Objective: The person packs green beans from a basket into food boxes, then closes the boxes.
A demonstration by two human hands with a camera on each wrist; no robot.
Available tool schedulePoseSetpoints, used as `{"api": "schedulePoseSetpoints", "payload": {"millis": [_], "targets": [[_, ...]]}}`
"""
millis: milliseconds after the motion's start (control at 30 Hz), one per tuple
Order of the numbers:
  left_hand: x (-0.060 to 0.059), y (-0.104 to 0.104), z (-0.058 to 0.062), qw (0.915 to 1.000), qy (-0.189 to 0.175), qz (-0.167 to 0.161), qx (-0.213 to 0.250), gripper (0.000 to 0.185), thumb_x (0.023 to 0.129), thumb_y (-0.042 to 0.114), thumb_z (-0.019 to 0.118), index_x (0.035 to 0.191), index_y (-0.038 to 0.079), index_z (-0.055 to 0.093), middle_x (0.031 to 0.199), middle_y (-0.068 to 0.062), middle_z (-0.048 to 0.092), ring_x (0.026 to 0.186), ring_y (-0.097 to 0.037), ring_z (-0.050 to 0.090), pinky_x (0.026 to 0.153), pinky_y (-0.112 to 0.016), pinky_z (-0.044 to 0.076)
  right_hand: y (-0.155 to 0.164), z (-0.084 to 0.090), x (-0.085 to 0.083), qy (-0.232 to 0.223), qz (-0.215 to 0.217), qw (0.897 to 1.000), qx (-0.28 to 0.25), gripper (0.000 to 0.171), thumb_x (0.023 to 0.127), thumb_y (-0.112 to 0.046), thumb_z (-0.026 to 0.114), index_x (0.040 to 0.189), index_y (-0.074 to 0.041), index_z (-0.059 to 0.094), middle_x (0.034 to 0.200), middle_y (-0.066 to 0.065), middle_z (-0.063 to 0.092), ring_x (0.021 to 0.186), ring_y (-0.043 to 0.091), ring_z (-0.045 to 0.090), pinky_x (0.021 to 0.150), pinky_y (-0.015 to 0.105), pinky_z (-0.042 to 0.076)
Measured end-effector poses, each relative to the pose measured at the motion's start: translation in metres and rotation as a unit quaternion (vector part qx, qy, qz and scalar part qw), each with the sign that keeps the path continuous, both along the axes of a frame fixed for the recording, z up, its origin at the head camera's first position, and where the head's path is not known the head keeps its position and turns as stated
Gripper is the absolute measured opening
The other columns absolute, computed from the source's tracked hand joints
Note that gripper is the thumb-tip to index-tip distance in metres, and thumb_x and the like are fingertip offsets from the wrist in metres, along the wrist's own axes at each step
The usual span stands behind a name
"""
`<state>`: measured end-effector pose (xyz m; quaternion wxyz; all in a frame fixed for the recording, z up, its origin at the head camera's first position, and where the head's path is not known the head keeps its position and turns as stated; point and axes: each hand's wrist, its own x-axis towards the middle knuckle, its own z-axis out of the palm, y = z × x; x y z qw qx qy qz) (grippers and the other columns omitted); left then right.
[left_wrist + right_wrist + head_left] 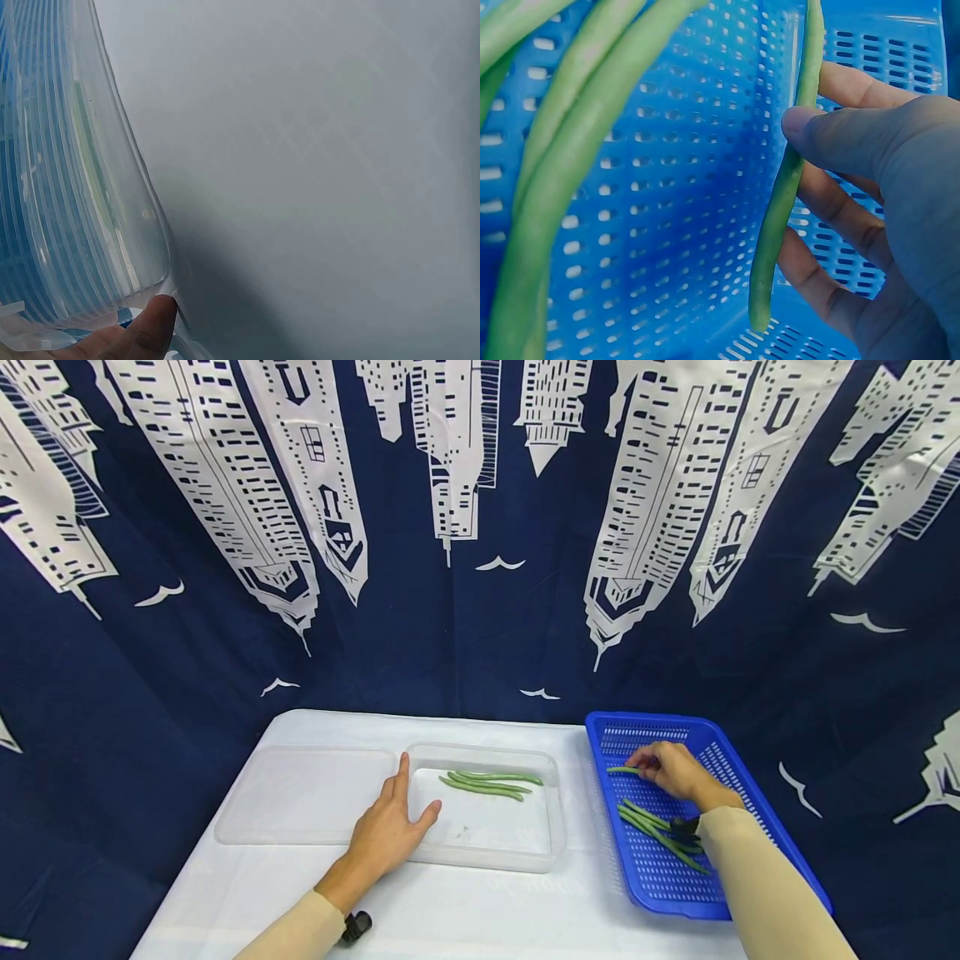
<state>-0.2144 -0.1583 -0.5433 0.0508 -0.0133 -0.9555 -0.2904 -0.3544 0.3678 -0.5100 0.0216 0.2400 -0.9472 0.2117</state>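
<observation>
In the blue basket (647, 893), my right hand (671, 770) pinches one green bean (780, 202) between thumb and fingers. Several more green beans (660, 835) lie in the basket nearer to me, partly under the right wrist. My left hand (386, 827) rests at the left end of a clear plastic container (487, 857), fingers straight and thumb spread over its edge. In the left wrist view a fingertip touches the container's corner. Inside the container, several green beans (487, 787) lie side by side toward the back.
A flat translucent lid (300, 797) lies on the white table (525, 918) left of the container. Behind the table hangs a dark blue cloth (450, 635) printed with white buildings and birds. The basket stands at the table's right side, its walls raised around the right hand.
</observation>
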Motion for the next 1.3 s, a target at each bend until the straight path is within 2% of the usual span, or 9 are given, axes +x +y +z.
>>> {"api": "schedulePoseSetpoints", "payload": {"millis": [133, 333, 433, 667, 867, 1300], "targets": [[0.000, 0.000, 0.000, 1.0000, 0.003, -0.001, 0.001, 0.106, 0.113, 0.064, 0.066, 0.188, 0.009, 0.016, 0.169, -0.027, 0.059, 0.135, -0.049, 0.077, 0.097, -0.065, 0.066, 0.001, 0.008, 0.002, 0.005, -0.010, 1.000, 0.005, 0.028, 0.092, 0.013, 0.082, 0.106, -0.011, 0.089, 0.091, 0.002, 0.079, 0.085, 0.015, 0.070, 0.078, 0.033, 0.061], [0.000, 0.000, 0.000, 1.0000, -0.002, 0.000, 0.002, 0.106, 0.112, 0.065, 0.065, 0.188, 0.011, 0.015, 0.169, -0.026, 0.059, 0.134, -0.049, 0.077, 0.097, -0.064, 0.066, -0.002, 0.024, 0.007, 0.008, -0.017, 1.000, 0.020, 0.022, 0.101, 0.005, 0.082, 0.115, -0.011, 0.089, 0.097, 0.007, 0.081, 0.091, 0.019, 0.072, 0.086, 0.046, 0.066], [0.000, 0.000, 0.000, 1.0000, 0.000, -0.001, 0.003, 0.106, 0.113, 0.065, 0.064, 0.188, 0.010, 0.016, 0.169, -0.026, 0.059, 0.134, -0.048, 0.077, 0.095, -0.064, 0.066, -0.004, 0.031, 0.009, 0.017, -0.017, 0.999, 0.028, 0.022, 0.104, 0.003, 0.081, 0.119, -0.011, 0.089, 0.098, 0.005, 0.081, 0.092, 0.019, 0.072, 0.088, 0.050, 0.066], [0.001, 0.000, 0.000, 1.0000, 0.000, -0.001, 0.001, 0.106, 0.112, 0.066, 0.064, 0.188, 0.010, 0.016, 0.169, -0.026, 0.059, 0.134, -0.048, 0.077, 0.096, -0.063, 0.066, -0.008, 0.046, 0.015, 0.048, -0.005, 0.998, 0.034, 0.027, 0.103, 0.007, 0.080, 0.123, -0.011, 0.087, 0.095, -0.001, 0.080, 0.088, 0.015, 0.071, 0.085, 0.051, 0.067], [0.002, 0.000, -0.001, 1.0000, -0.004, 0.000, 0.000, 0.106, 0.112, 0.065, 0.065, 0.188, 0.011, 0.014, 0.169, -0.026, 0.059, 0.133, -0.048, 0.077, 0.097, -0.064, 0.066, -0.018, 0.060, 0.019, 0.047, -0.013, 0.998, 0.037, 0.031, 0.106, 0.005, 0.077, 0.129, -0.014, 0.086, 0.095, -0.005, 0.077, 0.090, 0.014, 0.068, 0.087, 0.047, 0.065], [0.002, 0.001, 0.001, 1.0000, -0.001, 0.001, 0.004, 0.106, 0.112, 0.065, 0.065, 0.188, 0.011, 0.015, 0.168, -0.026, 0.060, 0.129, -0.048, 0.079, 0.095, -0.063, 0.066, -0.065, 0.087, 0.030, 0.061, -0.012, 0.997, 0.049, 0.031, 0.109, -0.006, 0.081, 0.136, -0.020, 0.085, 0.103, 0.000, 0.077, 0.094, 0.019, 0.070, 0.084, 0.043, 0.065]]}}
